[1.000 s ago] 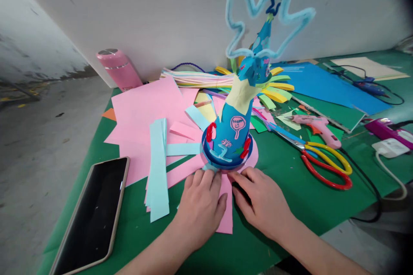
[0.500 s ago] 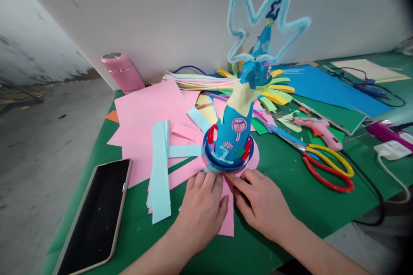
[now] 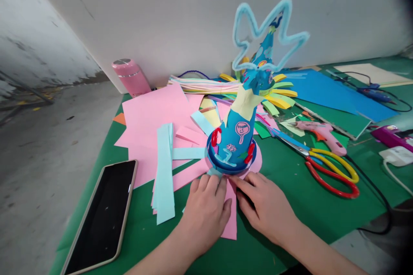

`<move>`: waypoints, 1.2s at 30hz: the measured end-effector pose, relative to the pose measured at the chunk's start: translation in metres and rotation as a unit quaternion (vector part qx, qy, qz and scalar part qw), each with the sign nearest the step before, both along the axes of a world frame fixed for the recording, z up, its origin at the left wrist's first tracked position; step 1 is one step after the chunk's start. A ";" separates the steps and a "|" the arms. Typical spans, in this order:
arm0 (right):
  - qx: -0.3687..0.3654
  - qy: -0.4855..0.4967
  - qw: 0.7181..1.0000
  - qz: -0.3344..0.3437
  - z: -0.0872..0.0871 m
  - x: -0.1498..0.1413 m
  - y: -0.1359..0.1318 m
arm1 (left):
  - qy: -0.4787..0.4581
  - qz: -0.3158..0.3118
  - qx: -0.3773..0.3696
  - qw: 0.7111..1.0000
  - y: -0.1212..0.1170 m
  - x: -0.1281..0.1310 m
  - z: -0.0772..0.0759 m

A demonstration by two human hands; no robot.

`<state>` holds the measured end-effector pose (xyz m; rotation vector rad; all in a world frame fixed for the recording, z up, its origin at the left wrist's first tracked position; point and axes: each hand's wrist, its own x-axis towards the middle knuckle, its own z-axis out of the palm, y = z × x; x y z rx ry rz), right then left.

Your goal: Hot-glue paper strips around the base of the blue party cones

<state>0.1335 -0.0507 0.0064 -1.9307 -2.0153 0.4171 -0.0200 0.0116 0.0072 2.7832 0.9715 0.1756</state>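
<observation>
A blue paper cone hat [image 3: 237, 137], with a rolled rim, pale yellow paper round its upper part and stuck-on decorations, leans slightly to the right. From its top rises a light blue pipe cleaner [image 3: 244, 8] bent into a zigzag outline. Paper strips fan out from under the rim. My left hand [image 3: 204, 210] lies over the strips just in front of the rim, fingertips pressing down and thumb apart. Beside it my right hand [image 3: 266, 206] presses a pink paper strip [image 3: 230, 223] near the rim with its index finger stretched out. Both hands are open.
Left are a phone [image 3: 103, 215], stacked light blue strips [image 3: 165, 176], pink sheets [image 3: 155, 116] and a pink bottle [image 3: 132, 78]. Right lie scissors [image 3: 332, 172], a pink glue gun [image 3: 322, 134] with its cable, and a purple power strip [image 3: 392, 136]. Another blue cone [image 3: 266, 49] stands behind.
The camera view has shifted slightly, so everything sits a little lower and to the right. Both hands keep nearly the same place at the hat's rim.
</observation>
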 end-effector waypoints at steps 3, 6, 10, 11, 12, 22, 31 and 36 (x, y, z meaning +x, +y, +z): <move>0.002 0.003 1.000 0.002 0.001 0.001 0.001 | 0.000 0.003 0.000 1.000 0.000 0.000 0.000; 0.001 0.002 1.000 -0.003 0.001 0.001 0.001 | -0.002 0.005 0.002 1.000 0.000 0.001 0.001; 0.005 0.004 1.000 0.001 -0.002 0.002 -0.001 | -0.003 0.006 0.006 1.000 0.001 0.001 0.001; 0.008 0.007 1.000 0.004 -0.002 0.002 -0.002 | -0.004 0.006 0.004 1.000 0.001 0.001 0.001; 0.011 0.009 1.000 0.004 -0.003 0.002 -0.002 | -0.004 0.006 0.003 1.000 0.001 0.001 0.001; 0.035 0.028 0.999 -0.003 -0.004 0.004 -0.004 | -0.012 -0.002 0.007 1.000 0.001 -0.001 0.000; 0.053 0.045 0.998 -0.006 -0.007 0.006 -0.008 | -0.036 -0.021 0.015 0.999 0.002 -0.005 -0.004; 0.033 0.026 0.999 -0.008 -0.007 0.004 -0.004 | -0.015 -0.009 0.000 1.000 0.002 -0.002 0.000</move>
